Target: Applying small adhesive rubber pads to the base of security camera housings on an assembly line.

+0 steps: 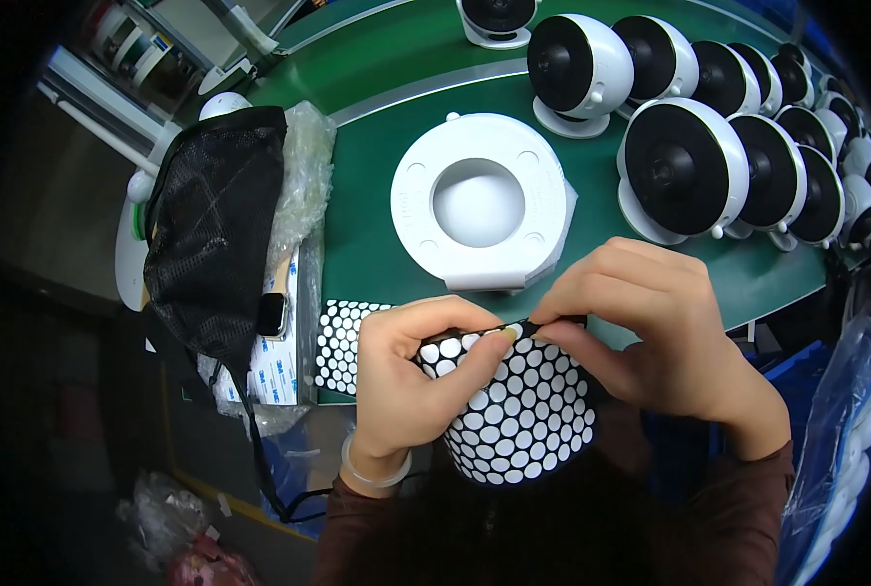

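Observation:
A black sheet of round white stickers [517, 415] hangs bent between my hands, near the table's front edge. My left hand [421, 366] grips its upper edge, thumb on the dotted face and fingers behind. My right hand [641, 317] pinches the same edge a little further right, at a black strip between thumb and forefinger. Just beyond them lies a white round housing [418, 212] with a ring-shaped base around a recessed middle. Another sheet of white dots [338, 347] lies on the table, partly behind my left hand.
Rows of white ball-shaped devices with black fronts [684, 166] stand on the green table [362, 230] at the right. To the left, a black mesh bag [216, 230] rests by clear bubble wrap [304, 181] and a smartwatch [272, 314]. Plastic wrapping [836, 430] hangs at the right.

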The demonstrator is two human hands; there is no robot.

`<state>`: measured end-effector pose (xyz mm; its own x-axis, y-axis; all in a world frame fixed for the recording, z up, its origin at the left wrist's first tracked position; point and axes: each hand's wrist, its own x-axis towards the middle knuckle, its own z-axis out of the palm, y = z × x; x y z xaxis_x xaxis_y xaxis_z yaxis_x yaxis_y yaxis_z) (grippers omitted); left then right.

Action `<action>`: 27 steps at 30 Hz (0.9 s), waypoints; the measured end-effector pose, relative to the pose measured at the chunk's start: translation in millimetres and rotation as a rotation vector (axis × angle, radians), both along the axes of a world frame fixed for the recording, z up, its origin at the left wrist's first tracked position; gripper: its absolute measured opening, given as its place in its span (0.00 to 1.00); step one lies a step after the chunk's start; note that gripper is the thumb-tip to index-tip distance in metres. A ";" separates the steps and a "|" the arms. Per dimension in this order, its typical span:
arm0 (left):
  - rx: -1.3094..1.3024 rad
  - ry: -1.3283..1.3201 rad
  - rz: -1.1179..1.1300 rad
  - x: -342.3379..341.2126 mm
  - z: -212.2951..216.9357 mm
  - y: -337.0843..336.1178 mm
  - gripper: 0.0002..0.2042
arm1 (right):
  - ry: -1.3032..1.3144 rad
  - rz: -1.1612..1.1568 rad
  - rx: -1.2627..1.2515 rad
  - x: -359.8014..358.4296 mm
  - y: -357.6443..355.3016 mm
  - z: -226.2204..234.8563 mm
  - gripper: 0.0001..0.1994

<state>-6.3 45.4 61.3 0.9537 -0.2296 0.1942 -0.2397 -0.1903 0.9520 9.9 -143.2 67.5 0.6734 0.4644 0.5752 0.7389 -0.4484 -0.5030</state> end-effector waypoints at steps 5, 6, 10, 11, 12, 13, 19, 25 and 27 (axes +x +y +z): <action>0.017 -0.025 -0.001 -0.2 -2.4 0.7 0.03 | 0.217 0.057 0.026 2.9 -3.3 6.3 0.07; 0.029 -0.032 0.001 0.3 -1.1 0.4 0.03 | 0.216 0.060 0.031 4.1 -3.3 7.0 0.07; 0.048 -0.048 0.023 1.4 3.4 0.5 0.03 | 0.136 -0.007 -0.083 1.3 2.2 11.4 0.07; 0.044 -0.047 0.032 1.0 3.6 1.7 0.03 | 0.135 -0.002 -0.083 -0.9 3.9 11.4 0.07; 0.045 -0.047 0.038 0.1 3.8 2.7 0.03 | 0.093 -0.010 -0.100 -3.0 5.7 11.2 0.07; 0.041 -0.038 0.063 -1.2 3.9 3.7 0.03 | 0.051 -0.018 -0.117 -4.1 7.2 11.6 0.08; 0.277 -0.376 0.198 4.6 -23.1 12.1 0.05 | -0.071 -0.023 0.142 7.1 12.8 17.3 0.06; 0.134 -0.392 0.205 -0.9 -21.4 -5.8 0.06 | 0.020 -0.188 0.020 14.7 37.9 14.2 0.05; 0.109 -0.464 0.195 1.8 -24.9 -9.3 0.07 | 0.054 -0.212 -0.013 14.0 38.0 15.5 0.05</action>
<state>-4.5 36.1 36.4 0.7999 -0.0981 0.5920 -0.5822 -0.3658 0.7261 24.0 -105.3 83.0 0.7866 0.3163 0.5303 0.5994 -0.5974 -0.5327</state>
